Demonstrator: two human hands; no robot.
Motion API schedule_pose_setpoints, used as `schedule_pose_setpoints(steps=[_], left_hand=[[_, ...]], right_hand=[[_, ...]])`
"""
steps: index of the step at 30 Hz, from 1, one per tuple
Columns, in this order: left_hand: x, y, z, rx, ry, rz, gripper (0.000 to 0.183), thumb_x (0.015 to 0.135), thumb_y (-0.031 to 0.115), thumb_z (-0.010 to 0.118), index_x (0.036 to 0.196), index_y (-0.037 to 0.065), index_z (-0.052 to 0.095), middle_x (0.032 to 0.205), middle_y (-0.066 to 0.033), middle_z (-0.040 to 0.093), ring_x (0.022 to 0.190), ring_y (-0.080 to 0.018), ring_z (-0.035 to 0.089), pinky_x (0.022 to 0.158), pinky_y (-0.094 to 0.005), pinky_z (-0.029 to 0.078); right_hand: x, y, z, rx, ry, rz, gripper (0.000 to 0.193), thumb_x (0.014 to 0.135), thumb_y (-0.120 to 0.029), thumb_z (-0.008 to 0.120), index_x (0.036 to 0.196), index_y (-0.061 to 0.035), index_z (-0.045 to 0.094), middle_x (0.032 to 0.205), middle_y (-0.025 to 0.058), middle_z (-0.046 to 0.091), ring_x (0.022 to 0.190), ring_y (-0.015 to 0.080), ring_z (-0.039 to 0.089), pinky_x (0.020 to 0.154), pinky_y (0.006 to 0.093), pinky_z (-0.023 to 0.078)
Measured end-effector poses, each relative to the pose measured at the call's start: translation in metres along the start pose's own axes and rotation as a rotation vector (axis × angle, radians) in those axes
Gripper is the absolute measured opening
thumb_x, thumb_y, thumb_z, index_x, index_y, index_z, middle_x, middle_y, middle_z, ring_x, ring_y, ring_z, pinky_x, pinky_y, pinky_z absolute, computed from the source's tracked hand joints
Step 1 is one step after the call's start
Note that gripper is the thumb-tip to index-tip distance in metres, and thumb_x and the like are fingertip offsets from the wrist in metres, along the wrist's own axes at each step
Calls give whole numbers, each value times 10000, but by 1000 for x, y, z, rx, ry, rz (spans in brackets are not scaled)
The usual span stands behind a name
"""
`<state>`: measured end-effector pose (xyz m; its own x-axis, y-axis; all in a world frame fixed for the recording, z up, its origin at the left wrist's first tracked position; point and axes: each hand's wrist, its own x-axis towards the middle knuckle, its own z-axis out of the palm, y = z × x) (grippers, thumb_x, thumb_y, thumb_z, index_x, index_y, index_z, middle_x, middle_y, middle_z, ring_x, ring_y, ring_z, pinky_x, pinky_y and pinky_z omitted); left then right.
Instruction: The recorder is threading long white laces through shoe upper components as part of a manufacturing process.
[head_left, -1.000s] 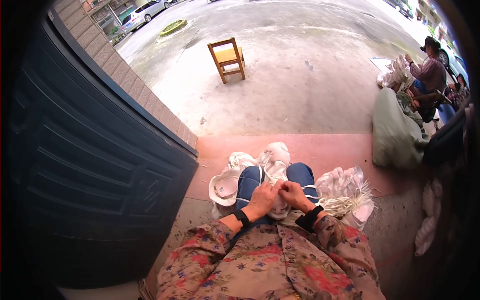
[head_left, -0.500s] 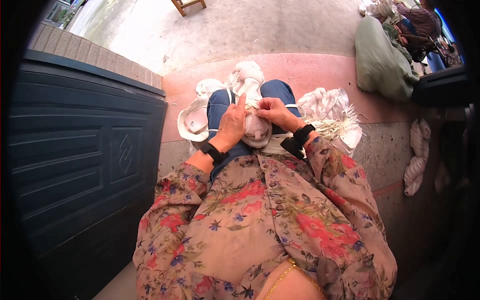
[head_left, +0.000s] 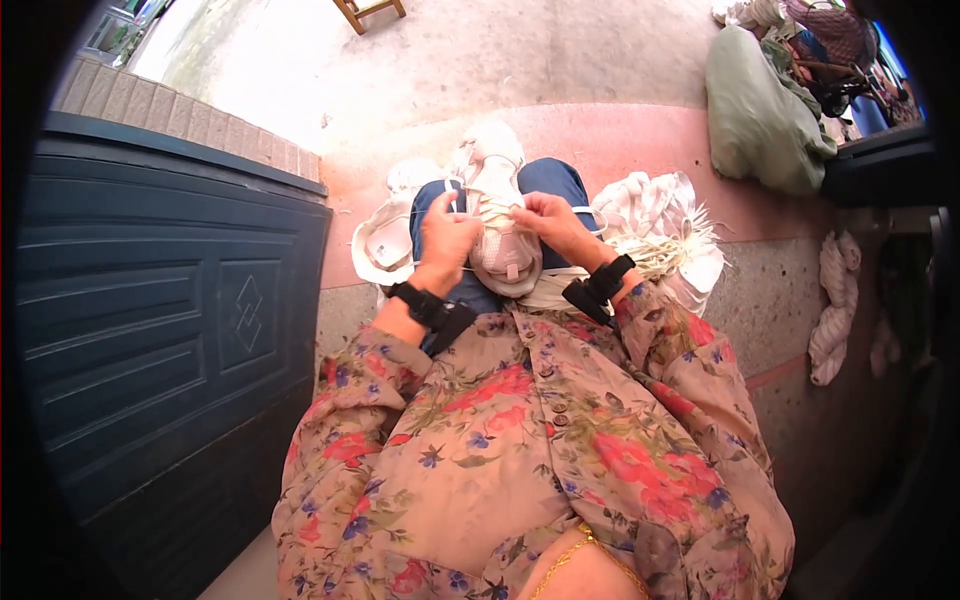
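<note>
A pale pinkish-white sneaker (head_left: 506, 256) lies between my knees, its rounded toe toward me. Pale laces cross its middle. To the left of the lacing, my left hand (head_left: 448, 238) is closed in a pinch on a shoelace, a little apart from the shoe. My right hand (head_left: 560, 224) pinches the lacing at the right side of the shoe with thumb and forefinger. The fingertips partly hide the lace ends. Beside my left knee rests another white shoe (head_left: 384, 243), its opening facing up.
By my right knee is a heap of white shoe pieces and loose laces (head_left: 665, 238). A full green sack (head_left: 760, 115) stands at the far right, with a twisted white bundle (head_left: 835, 305) nearer. A dark blue panelled door (head_left: 170, 300) borders the left. Wooden stool legs (head_left: 368, 14) show at the top.
My left hand has moved left, off the shoe's lacing, and its pointing forefinger has drawn in. My right hand stays at the lacing, almost unmoved.
</note>
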<state>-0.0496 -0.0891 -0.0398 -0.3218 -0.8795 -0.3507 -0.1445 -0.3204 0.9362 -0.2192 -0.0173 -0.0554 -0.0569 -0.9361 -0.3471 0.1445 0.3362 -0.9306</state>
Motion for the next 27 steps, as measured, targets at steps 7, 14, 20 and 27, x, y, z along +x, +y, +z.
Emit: schedule_pose_setpoints(steps=[7, 14, 20, 27], left_hand=[[-30, -6, -249, -101, 481, -230, 620, 659, -58, 573, 1238, -67, 352, 629, -23, 486, 479, -76, 428, 369, -201, 311], [-68, -18, -330, 303, 652, -487, 350, 652, -28, 557, 1002, -3, 565, 642, -70, 539, 477, -160, 496, 416, -288, 397], [-3, -6, -146, 1148, 193, 393, 158, 747, 42, 522, 879, 12, 602, 789, -157, 608, 798, -338, 550, 727, -405, 431], [1, 24, 8, 902, -309, 827, 268, 703, -6, 540, 965, 43, 574, 753, -102, 582, 794, -279, 530, 676, -360, 449]], right_hand=[[-57, -2, -142, 702, 360, -311, 247, 898, -196, 448, 681, -85, 487, 649, 48, 531, 694, 183, 551, 740, 351, 445], [-133, 22, -275, 816, 1197, -213, 134, 855, -155, 520, 767, -55, 533, 652, 24, 536, 614, 137, 526, 655, 312, 472], [-52, -8, -104, -153, 684, -245, 146, 800, -94, 567, 894, 13, 597, 754, 25, 588, 670, 87, 521, 611, 233, 431], [-19, 6, -8, -993, 153, -671, 142, 734, -100, 563, 866, -55, 584, 726, 117, 583, 711, 297, 562, 689, 395, 430]])
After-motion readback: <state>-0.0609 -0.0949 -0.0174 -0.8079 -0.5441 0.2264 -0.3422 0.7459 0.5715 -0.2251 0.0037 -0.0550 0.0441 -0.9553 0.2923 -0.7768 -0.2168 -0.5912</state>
